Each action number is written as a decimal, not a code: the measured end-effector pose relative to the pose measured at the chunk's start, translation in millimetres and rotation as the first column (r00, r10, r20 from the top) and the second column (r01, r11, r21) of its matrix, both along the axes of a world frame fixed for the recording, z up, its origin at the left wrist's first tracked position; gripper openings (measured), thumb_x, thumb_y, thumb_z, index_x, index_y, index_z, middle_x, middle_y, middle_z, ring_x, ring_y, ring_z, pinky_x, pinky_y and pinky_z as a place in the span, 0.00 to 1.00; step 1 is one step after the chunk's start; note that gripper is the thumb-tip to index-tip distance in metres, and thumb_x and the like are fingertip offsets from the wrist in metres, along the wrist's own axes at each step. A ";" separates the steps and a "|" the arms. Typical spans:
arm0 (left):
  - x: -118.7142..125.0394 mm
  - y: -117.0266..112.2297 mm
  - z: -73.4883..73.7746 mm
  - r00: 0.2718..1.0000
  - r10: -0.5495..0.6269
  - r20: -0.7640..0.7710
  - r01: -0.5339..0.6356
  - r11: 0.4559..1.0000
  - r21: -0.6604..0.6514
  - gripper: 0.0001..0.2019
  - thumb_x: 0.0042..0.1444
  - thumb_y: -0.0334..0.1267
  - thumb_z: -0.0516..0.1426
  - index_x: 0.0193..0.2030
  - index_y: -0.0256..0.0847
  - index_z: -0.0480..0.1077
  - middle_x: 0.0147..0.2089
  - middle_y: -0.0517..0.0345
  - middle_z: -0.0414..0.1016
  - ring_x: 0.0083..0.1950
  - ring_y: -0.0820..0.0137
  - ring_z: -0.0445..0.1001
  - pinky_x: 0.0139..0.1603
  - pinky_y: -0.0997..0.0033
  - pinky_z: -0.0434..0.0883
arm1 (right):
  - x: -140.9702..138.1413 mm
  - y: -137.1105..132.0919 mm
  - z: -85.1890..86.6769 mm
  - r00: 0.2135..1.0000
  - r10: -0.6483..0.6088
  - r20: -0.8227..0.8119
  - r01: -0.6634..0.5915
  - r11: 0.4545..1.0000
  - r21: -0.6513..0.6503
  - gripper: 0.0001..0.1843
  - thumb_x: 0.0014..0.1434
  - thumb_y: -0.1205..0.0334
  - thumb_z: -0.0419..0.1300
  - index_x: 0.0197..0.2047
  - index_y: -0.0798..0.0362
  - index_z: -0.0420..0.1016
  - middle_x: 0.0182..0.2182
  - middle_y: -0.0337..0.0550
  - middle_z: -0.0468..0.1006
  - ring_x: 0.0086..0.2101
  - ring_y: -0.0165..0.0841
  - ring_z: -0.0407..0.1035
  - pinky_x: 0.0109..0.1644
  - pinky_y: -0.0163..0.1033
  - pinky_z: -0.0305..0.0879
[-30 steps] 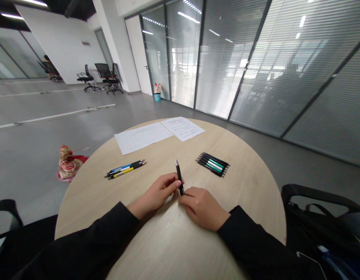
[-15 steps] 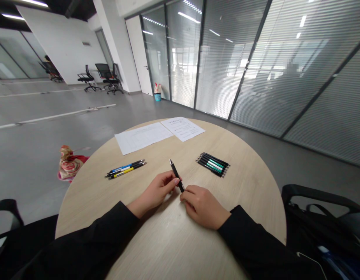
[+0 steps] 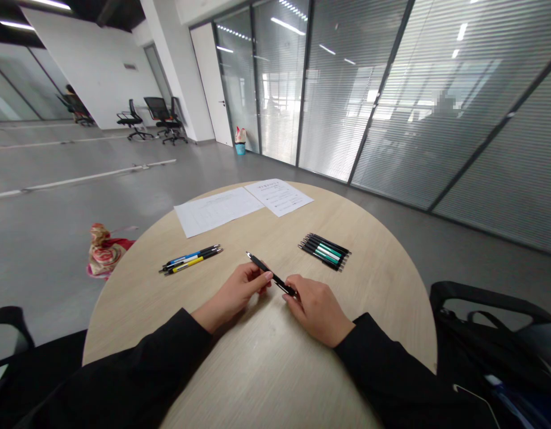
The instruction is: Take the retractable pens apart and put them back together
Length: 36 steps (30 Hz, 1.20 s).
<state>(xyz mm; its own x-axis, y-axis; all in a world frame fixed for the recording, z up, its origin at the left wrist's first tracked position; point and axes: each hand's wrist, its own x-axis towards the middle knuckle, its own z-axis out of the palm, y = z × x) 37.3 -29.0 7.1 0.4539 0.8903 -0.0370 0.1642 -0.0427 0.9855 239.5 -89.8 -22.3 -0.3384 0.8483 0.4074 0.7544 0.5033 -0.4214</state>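
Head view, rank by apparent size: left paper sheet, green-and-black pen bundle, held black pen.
1. left paper sheet
2. pen bundle
3. held black pen, about as long as the bundle but far thinner

Black pen (image 3: 270, 276) tipped from upright to near-flat.

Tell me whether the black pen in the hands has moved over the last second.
Yes. The black pen has swung from near upright to leaning left, its tip now nearer the blue and yellow pens.
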 end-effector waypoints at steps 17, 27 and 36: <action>-3.7 1.1 1.4 0.991 0.115 0.075 -0.108 0.990 -0.096 0.14 0.58 0.45 0.61 0.44 0.39 0.68 0.28 0.66 0.67 0.27 0.75 0.63 0.30 0.74 0.60 | 76.9 25.7 4.4 0.931 -0.310 0.194 0.323 0.946 -0.036 0.05 0.60 0.71 0.60 0.40 0.54 0.74 0.39 0.47 0.77 0.44 0.42 0.69 0.50 0.43 0.62; -5.3 2.1 1.2 0.997 0.064 0.037 -0.062 0.996 -0.064 0.13 0.57 0.46 0.61 0.40 0.39 0.69 0.27 0.65 0.67 0.27 0.75 0.64 0.30 0.73 0.60 | 86.9 29.9 -10.6 0.886 -0.405 0.227 0.436 0.893 -0.108 0.04 0.60 0.69 0.61 0.39 0.53 0.75 0.37 0.46 0.76 0.41 0.40 0.71 0.46 0.41 0.62; -3.7 0.5 5.0 1.000 0.025 0.007 -0.025 0.997 -0.079 0.13 0.57 0.47 0.61 0.38 0.38 0.68 0.27 0.64 0.66 0.27 0.74 0.63 0.31 0.71 0.59 | 86.4 30.1 -8.7 0.859 -0.470 0.204 0.501 0.854 -0.139 0.02 0.59 0.65 0.63 0.37 0.52 0.73 0.33 0.43 0.75 0.35 0.36 0.70 0.39 0.38 0.58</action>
<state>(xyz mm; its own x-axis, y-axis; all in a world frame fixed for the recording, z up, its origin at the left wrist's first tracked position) 33.6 -28.5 12.1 0.4320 0.8958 -0.1041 0.1567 0.0391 0.9869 325.8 -59.7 -31.0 0.0902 0.9740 0.2080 0.9458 -0.0183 -0.3244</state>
